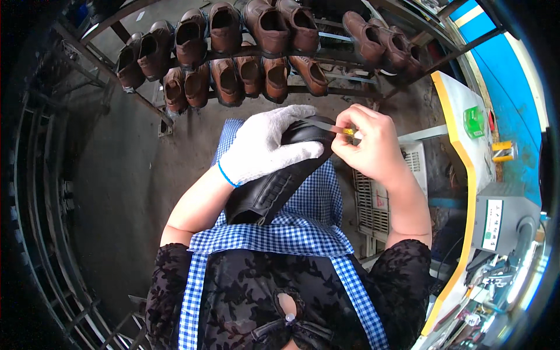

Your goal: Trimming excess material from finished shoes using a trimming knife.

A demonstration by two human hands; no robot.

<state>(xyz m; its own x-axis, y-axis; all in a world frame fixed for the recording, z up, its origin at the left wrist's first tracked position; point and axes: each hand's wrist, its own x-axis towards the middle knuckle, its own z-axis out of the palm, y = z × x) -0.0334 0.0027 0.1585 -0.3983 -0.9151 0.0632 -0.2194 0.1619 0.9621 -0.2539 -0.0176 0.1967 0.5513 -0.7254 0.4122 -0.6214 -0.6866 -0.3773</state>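
A black lace-up shoe [290, 178] lies across my lap on the blue checked apron [318, 207], its toe pointing away from me. My left hand [265, 143], in a white knit glove with a blue cuff, is wrapped round the front of the shoe. Bare, my right hand [370, 140] pinches a thin metal blade [322, 124] with a bit of yellow near the fingers. That blade reaches left across the toe, close to the edge of the sole. Most of its handle is hidden in my fingers.
Beyond my hands stands a metal rack [227, 55] with rows of brown shoes [223, 29]. At right is a white table with a yellow edge [452, 111], bearing a green box [473, 122] and a grey machine [506, 219]. A white plastic crate [373, 204] sits below it.
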